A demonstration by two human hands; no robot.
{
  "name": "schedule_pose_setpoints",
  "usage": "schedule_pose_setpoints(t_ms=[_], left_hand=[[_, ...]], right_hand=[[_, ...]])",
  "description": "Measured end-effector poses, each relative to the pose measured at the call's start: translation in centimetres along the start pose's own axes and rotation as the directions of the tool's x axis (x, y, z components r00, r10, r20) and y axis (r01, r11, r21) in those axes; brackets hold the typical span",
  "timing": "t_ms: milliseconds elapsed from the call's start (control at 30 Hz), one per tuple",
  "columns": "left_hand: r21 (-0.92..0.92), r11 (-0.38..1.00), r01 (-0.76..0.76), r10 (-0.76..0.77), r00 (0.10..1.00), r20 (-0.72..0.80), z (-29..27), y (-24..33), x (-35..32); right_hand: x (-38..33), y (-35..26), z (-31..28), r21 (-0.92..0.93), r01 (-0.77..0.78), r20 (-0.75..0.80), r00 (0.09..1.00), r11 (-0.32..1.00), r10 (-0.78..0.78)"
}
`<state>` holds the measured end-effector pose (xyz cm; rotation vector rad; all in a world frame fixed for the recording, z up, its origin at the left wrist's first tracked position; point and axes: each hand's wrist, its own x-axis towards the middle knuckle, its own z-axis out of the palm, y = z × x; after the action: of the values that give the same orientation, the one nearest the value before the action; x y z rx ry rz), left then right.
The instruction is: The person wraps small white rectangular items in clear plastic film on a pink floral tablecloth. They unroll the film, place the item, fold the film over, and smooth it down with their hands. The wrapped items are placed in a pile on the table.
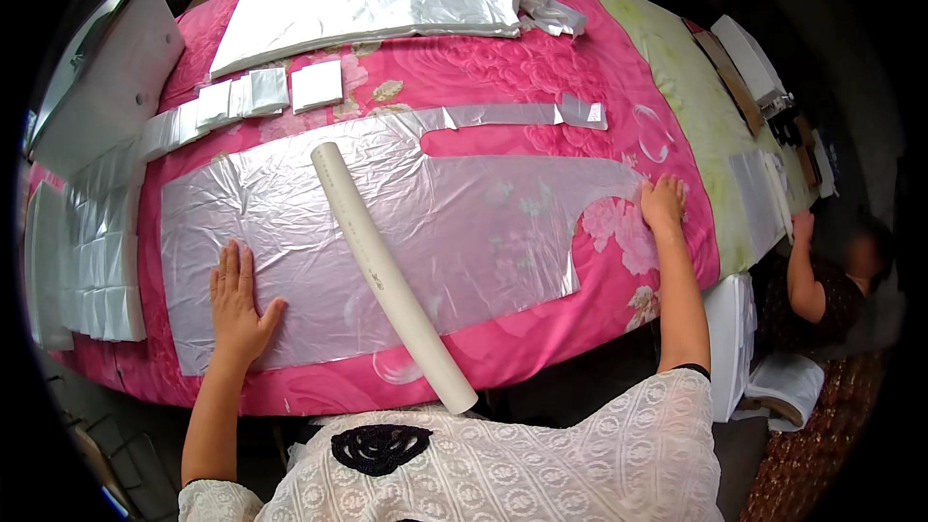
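Observation:
A thin, see-through plastic vest bag is spread flat on the pink flowered cloth, its two handle strips reaching toward the right. My left hand lies palm down on the bag's lower left part, thumb held away from the fingers. At the tip of the nearer handle strip, my right hand rests with its fingers stretched out over the plastic's edge. Between my hands, a long cream plastic pipe lies slantwise across the bag, its near end past the cloth's edge by my body.
A thick stack of similar bags lies at the back. Small folded packets form a row, with more bundles at the left beside a white box. On the right, another person reaches to a pale green cloth.

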<state>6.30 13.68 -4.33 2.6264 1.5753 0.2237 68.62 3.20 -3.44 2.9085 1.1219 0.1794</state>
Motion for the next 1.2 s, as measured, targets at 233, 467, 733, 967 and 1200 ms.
schedule_pose_setpoints(t_ms=[233, 467, 733, 967, 1200], left_hand=[[-0.005, 1.0, 0.001, -0.001, 1.0, -0.001, 0.0, 0.1, 0.1], [-0.017, 1.0, 0.002, -0.002, 1.0, 0.016, -0.3, 0.1, 0.2], [-0.022, 1.0, 0.0, 0.0, 1.0, -0.002, -0.4, 0.5, 0.2], [-0.019, 1.0, 0.016, -0.016, 1.0, -0.001, -0.5, 0.3, -0.2], [0.006, 1.0, -0.008, 0.008, 1.0, 0.001, -0.3, 0.2, 0.0]], right_hand=[[-1.1, -13.7, 0.2, 0.417, 0.661, -0.39, 0.75, 0.623, -0.535], [-7.4, -26.3, -0.3, 0.44, 0.792, -0.162, 0.533, 0.423, -0.83], [2.0, -15.1, 1.9, 0.269, 0.598, -0.121, 0.799, 0.755, -0.59], [8.1, -5.7, 0.1, -0.024, -0.008, 0.04, 0.999, 1.0, 0.009], [2.0, -10.2, 0.2, 0.235, 0.471, -0.234, 0.876, 0.85, -0.421]])
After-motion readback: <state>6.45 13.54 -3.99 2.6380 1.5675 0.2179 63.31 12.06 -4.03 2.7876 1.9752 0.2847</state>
